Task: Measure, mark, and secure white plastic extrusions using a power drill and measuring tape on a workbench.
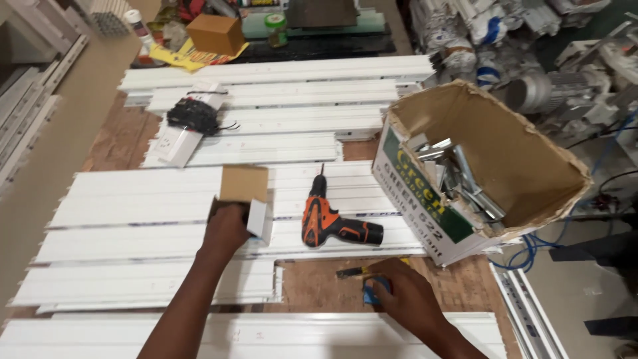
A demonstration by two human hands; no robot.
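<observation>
Right hand (407, 292) down front is wrapped around a small blue thing (376, 291) on the table (319, 282), left hand (226, 229) grips a little cardboard box (244, 193), orange drill (327, 218) lying between them.

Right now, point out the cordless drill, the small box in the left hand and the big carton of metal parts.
cordless drill (323, 219), head view, orange body.
small box (244, 184), head view, brown top face.
big carton (531, 156), head view, bare inner wall.

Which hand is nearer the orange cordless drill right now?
Right, narrowly. The right hand rests on a blue object just below the orange cordless drill; the left hand, gripping a small open cardboard box, sits slightly farther off beside it.
</observation>
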